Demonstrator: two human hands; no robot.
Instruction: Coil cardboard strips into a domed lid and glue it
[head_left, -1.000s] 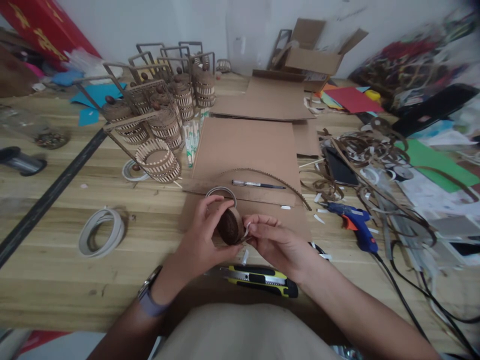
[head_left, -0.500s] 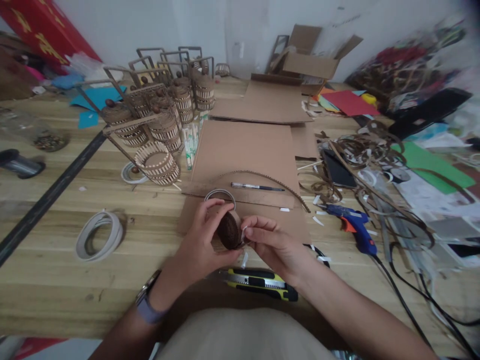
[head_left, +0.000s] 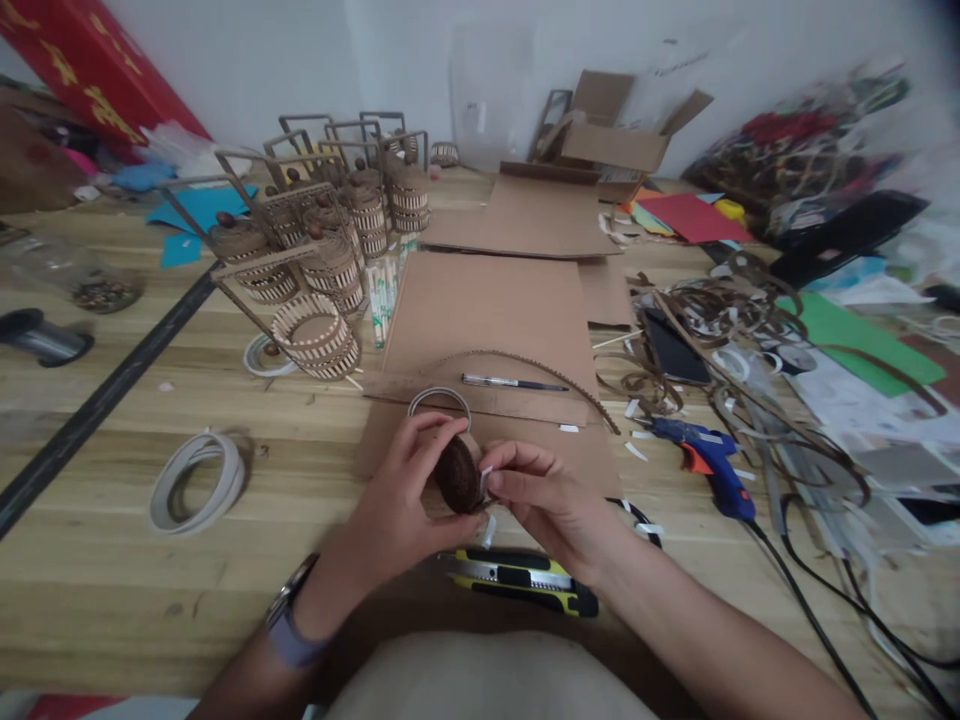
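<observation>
One brown coiled disc (head_left: 456, 476) is held between two hands, above the worktop; its rim is clamped by thumb and fingers of the left hand (head_left: 397, 490); one small white strip (head_left: 485, 474) is pinched at the disc's edge by the right hand (head_left: 551, 497), fingertips together; one cutter (head_left: 517, 577) is seen nearby; one pen (head_left: 514, 382), one glue gun (head_left: 709, 460) also counted.

A watch (head_left: 291, 592) on a greyish-purple strap (head_left: 291, 642) circles the left wrist (head_left: 322, 592), and the garment (head_left: 487, 682) is beige.
</observation>
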